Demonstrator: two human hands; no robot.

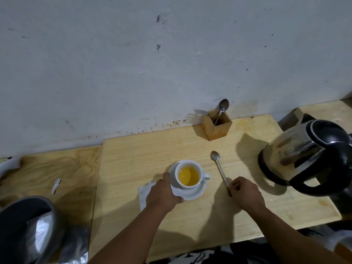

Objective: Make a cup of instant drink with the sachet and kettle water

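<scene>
My left hand (163, 193) curls around the near-left rim of the saucer (198, 193), fingers closed on its edge and steadying it, and the white cup (187, 174) sits on that saucer just beyond my knuckles, already holding yellow-orange liquid. My right hand (245, 193) pinches the handle end of a long spoon (219, 168), whose bowl points away from me and lies on or just above the surface (133, 149), apart from the cup and to its right. The opened sachet (144, 193) lies flat under and beside my left wrist, and its torn strip (56, 185) rests well off to the left. The kettle (308, 157) stands beyond my right hand, further right. I judge the powder and water are both in, so stirring is the step in hand. Next I need to lift the spoon, swing its bowl left over the rim and lower it into the drink, keeping the saucer pinned so nothing slops.
</scene>
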